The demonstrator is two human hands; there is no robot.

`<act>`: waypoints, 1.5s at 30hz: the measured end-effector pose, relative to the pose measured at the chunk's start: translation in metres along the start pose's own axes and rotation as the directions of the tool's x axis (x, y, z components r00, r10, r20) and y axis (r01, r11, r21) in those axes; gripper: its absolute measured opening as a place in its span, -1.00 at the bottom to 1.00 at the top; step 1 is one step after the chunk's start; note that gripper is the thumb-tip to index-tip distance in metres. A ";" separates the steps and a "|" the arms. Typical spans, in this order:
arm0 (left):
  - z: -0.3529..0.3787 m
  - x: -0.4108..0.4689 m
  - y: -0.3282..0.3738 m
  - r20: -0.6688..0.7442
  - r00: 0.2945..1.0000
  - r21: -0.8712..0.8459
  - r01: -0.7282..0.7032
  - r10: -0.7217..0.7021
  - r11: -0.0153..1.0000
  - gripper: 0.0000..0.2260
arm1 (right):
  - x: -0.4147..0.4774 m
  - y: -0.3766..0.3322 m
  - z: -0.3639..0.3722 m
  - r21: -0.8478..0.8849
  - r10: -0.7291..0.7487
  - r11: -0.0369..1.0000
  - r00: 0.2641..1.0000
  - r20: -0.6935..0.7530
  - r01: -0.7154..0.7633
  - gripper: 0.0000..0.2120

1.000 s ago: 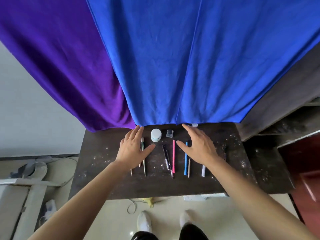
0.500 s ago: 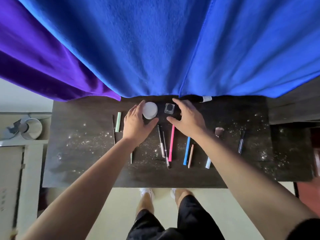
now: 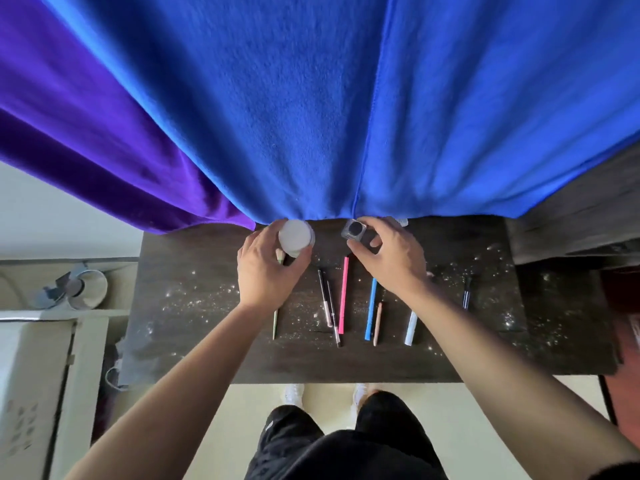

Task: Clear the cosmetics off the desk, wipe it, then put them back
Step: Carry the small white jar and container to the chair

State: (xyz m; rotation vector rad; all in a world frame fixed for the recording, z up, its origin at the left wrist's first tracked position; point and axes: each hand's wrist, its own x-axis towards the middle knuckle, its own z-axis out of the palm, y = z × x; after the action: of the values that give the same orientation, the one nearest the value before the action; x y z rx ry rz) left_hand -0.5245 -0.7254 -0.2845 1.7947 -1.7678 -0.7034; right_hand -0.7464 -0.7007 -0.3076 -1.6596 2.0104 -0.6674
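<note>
A dark wooden desk (image 3: 194, 341) speckled with white dust stretches below me. My left hand (image 3: 266, 271) grips a round white jar (image 3: 296, 236) near the desk's back edge. My right hand (image 3: 391, 261) pinches a small clear square pot with a dark lid (image 3: 354, 230). Between and below my hands lie several slim cosmetics in a row: a thin green-handled tool (image 3: 275, 322), a dark pencil (image 3: 327, 303), a pink pencil (image 3: 344, 294), a blue pencil (image 3: 370, 310), a beige pencil (image 3: 377, 323), a white tube (image 3: 411, 328). A dark brush (image 3: 466, 296) lies further right.
Blue cloth (image 3: 346, 116) and purple cloth (image 3: 86, 140) hang right behind the desk's back edge. A silver cup-like object (image 3: 86, 289) sits on a white unit at the left. A dark shelf (image 3: 575, 216) adjoins the desk at the right. My feet stand under the front edge.
Both hands reached forward from above the pencils to the desk's back edge. The left took hold of the white jar, the right took hold of the square pot. The camera tilted down.
</note>
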 end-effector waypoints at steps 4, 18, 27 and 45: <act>-0.046 0.003 0.033 -0.045 0.984 -0.058 -0.175 0.172 0.983 -0.52 | -0.021 -0.026 -0.047 0.048 0.025 0.999 0.984 -0.179 -0.017 -0.69; -0.043 -0.093 0.150 0.157 0.699 -0.557 -0.520 0.697 0.647 -0.57 | -0.255 -0.056 -0.142 0.148 0.350 0.924 0.628 -0.695 -0.352 -0.69; 0.002 -0.287 0.239 0.288 0.346 -0.695 -0.566 0.893 0.443 -0.52 | -0.474 -0.021 -0.203 0.231 0.454 0.794 0.296 -0.840 -0.562 -0.71; 0.142 -0.781 0.353 0.362 -0.194 -0.885 -0.379 0.912 0.271 -0.46 | -0.957 0.135 -0.260 0.532 0.513 0.506 -0.259 -0.818 -0.678 -0.57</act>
State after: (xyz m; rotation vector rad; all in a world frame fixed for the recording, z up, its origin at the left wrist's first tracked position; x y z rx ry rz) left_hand -0.8894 0.0501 -0.1436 -0.5207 -2.4282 -1.5557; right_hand -0.8405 0.2834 -0.1540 0.4862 3.3273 -1.3506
